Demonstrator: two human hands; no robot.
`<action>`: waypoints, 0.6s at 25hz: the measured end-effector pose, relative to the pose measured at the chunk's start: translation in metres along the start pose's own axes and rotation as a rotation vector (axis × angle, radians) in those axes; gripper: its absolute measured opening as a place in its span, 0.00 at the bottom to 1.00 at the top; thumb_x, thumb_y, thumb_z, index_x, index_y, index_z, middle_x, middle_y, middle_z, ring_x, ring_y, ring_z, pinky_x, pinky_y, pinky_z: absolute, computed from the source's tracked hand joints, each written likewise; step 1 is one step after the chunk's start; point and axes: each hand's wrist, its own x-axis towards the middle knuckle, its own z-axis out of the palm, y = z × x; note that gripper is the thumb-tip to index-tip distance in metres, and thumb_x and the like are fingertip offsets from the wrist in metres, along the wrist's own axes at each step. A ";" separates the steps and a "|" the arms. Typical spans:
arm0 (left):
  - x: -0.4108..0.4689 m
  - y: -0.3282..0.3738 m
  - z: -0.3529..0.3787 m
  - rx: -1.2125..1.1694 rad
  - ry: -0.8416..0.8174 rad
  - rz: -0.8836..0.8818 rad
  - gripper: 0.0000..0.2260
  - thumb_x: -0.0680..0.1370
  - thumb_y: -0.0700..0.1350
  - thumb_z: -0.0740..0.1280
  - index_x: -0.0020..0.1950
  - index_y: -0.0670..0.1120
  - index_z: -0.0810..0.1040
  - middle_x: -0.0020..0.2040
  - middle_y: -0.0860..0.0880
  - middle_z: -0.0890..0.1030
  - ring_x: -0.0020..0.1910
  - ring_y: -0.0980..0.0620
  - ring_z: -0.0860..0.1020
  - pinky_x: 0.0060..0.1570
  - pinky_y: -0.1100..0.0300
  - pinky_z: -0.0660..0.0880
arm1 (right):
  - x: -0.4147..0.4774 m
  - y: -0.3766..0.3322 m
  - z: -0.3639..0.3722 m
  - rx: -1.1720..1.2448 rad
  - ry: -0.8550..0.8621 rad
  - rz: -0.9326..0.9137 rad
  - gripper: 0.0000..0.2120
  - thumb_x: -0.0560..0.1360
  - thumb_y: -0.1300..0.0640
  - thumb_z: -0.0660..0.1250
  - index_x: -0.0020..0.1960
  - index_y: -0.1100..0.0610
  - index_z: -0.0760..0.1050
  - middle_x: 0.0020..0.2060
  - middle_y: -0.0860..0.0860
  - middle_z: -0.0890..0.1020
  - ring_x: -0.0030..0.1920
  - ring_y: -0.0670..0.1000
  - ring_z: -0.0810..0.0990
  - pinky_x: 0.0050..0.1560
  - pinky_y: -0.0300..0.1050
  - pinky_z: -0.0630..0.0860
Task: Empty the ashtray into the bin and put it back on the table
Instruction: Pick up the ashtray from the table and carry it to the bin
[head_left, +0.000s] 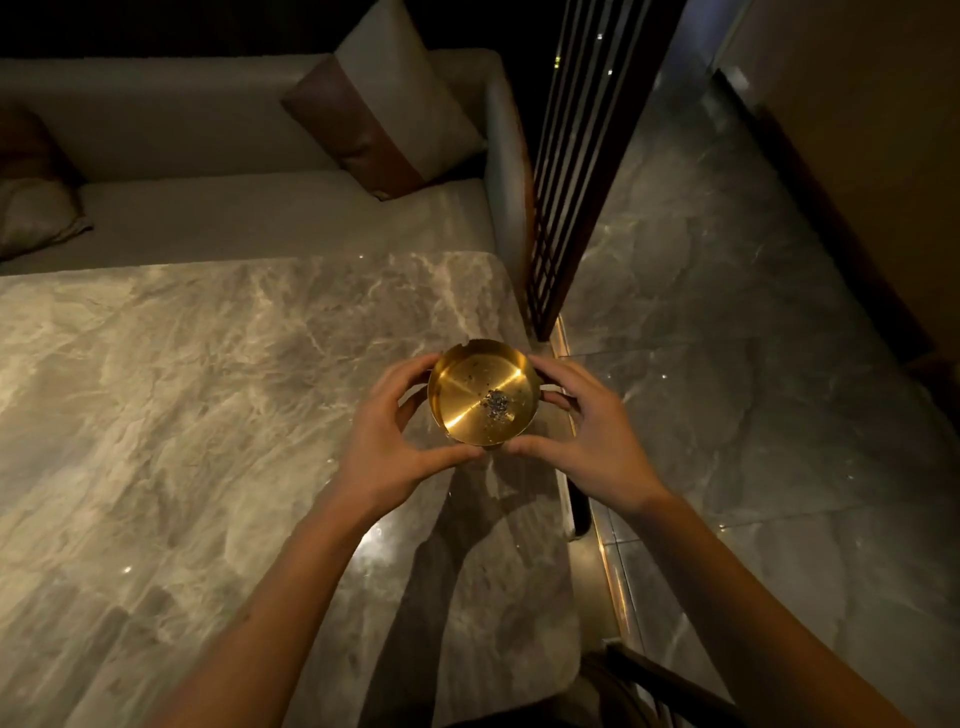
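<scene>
A round gold metal ashtray (480, 391) with a small heap of grey ash in its bowl is over the right edge of the marble table (208, 415). My left hand (387, 447) cups its left side, thumb under the near rim. My right hand (582, 431) cups its right side, fingers around the far rim. Both hands grip it together. Whether its base touches the table cannot be told. No bin is in view.
A pale sofa (234, 156) with a brown and white cushion (384, 114) stands behind the table. A dark slatted screen (582, 171) rises at the table's right far corner. Glossy stone floor (753, 364) lies to the right. A dark chair frame (670, 686) shows at the bottom.
</scene>
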 end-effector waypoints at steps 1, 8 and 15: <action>0.002 0.002 0.005 -0.007 -0.014 0.003 0.42 0.58 0.46 0.82 0.70 0.46 0.71 0.66 0.50 0.75 0.66 0.58 0.74 0.67 0.59 0.72 | -0.003 0.002 -0.004 0.004 0.015 0.007 0.40 0.61 0.56 0.82 0.69 0.48 0.69 0.63 0.46 0.76 0.65 0.44 0.75 0.65 0.38 0.72; 0.010 -0.010 0.027 -0.045 -0.175 0.036 0.43 0.58 0.50 0.82 0.71 0.47 0.70 0.67 0.51 0.74 0.67 0.58 0.73 0.68 0.61 0.71 | -0.034 0.013 -0.012 -0.054 0.153 0.124 0.41 0.61 0.56 0.82 0.70 0.52 0.70 0.65 0.49 0.75 0.65 0.46 0.75 0.68 0.48 0.73; 0.008 -0.007 0.072 -0.057 -0.265 0.012 0.43 0.59 0.52 0.80 0.71 0.47 0.70 0.65 0.54 0.73 0.66 0.63 0.72 0.68 0.64 0.70 | -0.065 0.029 -0.042 -0.122 0.190 0.152 0.40 0.62 0.56 0.81 0.71 0.57 0.68 0.64 0.52 0.76 0.64 0.48 0.76 0.66 0.49 0.74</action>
